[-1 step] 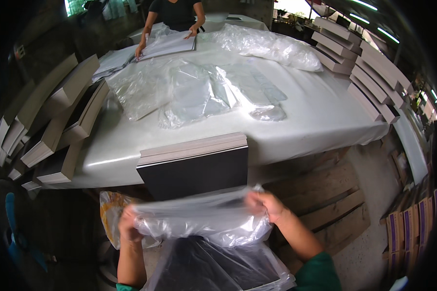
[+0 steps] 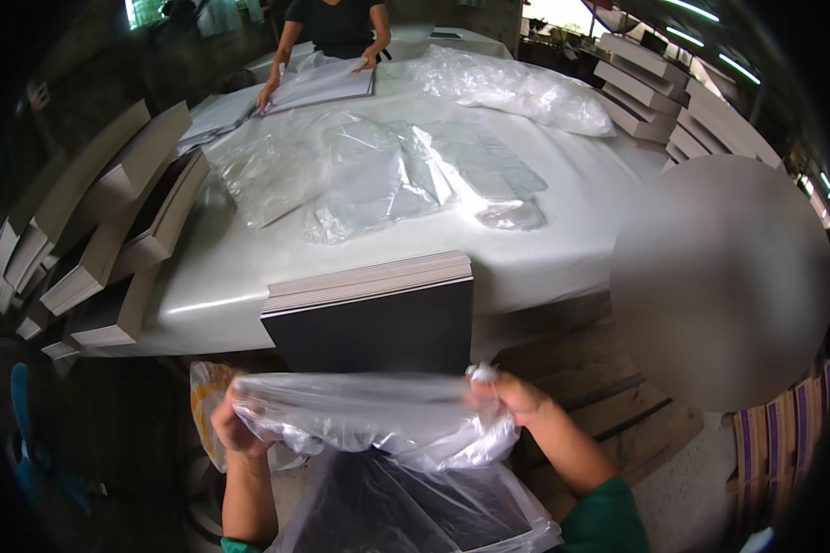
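Note:
My left hand (image 2: 235, 426) and my right hand (image 2: 509, 396) each grip an end of a clear plastic bag (image 2: 369, 419), stretched wide between them. Below the bag's mouth a dark flat board (image 2: 415, 511) lies inside the plastic, close to my body. Just beyond my hands a stack of dark boards with pale edges (image 2: 373, 309) rests on the near edge of a white table (image 2: 572, 263).
Loose clear bags (image 2: 369, 175) lie heaped on the table's middle and far right. Another person (image 2: 337, 23) at the far side presses both hands on a flat wrapped stack (image 2: 327, 85). Board stacks stand at left (image 2: 111, 217) and right (image 2: 673, 101). A wooden pallet (image 2: 609, 387) lies below.

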`<action>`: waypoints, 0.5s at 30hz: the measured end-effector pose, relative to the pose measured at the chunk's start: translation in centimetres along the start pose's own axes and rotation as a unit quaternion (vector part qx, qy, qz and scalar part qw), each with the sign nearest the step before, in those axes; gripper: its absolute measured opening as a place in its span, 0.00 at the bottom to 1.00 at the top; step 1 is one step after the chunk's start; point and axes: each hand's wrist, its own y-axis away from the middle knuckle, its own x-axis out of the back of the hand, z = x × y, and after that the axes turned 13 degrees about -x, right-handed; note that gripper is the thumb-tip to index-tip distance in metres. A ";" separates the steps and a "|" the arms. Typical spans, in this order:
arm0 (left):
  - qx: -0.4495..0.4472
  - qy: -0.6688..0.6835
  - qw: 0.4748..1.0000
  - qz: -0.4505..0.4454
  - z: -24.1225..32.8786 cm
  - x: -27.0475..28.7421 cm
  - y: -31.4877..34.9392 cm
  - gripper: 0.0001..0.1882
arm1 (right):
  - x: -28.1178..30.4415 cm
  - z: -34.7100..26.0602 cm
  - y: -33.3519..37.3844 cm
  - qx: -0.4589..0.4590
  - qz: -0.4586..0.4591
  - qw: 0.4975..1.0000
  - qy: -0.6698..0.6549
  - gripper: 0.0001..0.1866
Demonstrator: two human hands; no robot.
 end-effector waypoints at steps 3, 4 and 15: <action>-0.031 0.091 0.988 0.124 -0.8 1.2 0.0 0.13 | -3.8 -2.3 0.3 0.186 0.060 0.939 0.283 0.12; 0.009 0.168 0.984 0.051 -0.7 0.9 -0.2 0.12 | -3.8 -2.6 0.0 0.230 0.212 0.913 0.264 0.12; -0.236 -0.755 0.605 -0.091 -1.2 -1.7 -2.8 0.25 | -6.2 -6.5 0.7 0.377 0.530 0.462 0.603 0.31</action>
